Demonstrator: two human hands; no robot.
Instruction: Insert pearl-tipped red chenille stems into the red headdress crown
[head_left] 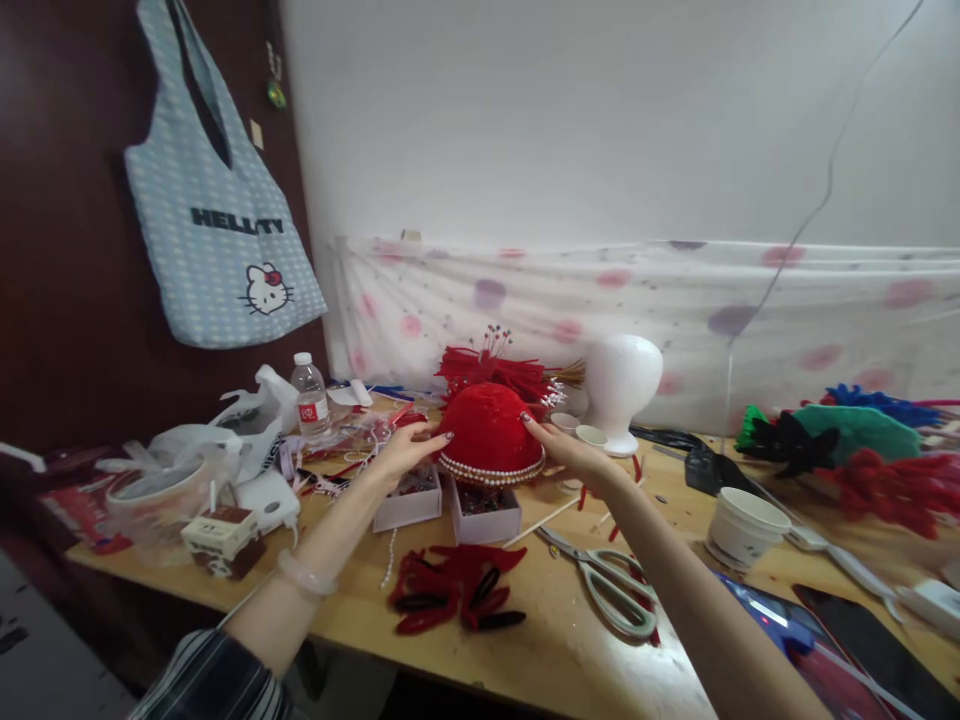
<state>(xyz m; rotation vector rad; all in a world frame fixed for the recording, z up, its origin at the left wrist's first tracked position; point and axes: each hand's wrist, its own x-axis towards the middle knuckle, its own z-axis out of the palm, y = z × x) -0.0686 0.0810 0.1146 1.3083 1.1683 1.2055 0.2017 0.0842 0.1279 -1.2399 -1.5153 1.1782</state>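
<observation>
Red cap [491, 425]: dome upward, pearl beads [491, 478] along the lower edge, positioned mid-table between the two hands. Clock positions below are taken from the cap. Left hand [407, 452], at nine o'clock, grips the side of the cap, thumb in front; its fingertips are hidden. Right hand [571, 450], at three, grips the opposite side likewise, thumb laid on the dome, remaining fingers largely obscured. Two open boxes [487, 525] sit between six and eight, just below the cap; contact cannot be determined. Red and black petals [450, 590] lie at six, nearer the table edge. Scissors [613, 590] rest between four and five, blades slightly parted. A white foam head [621, 385] stands upright between two and three. Red stems [487, 368] are bunched at twelve.
</observation>
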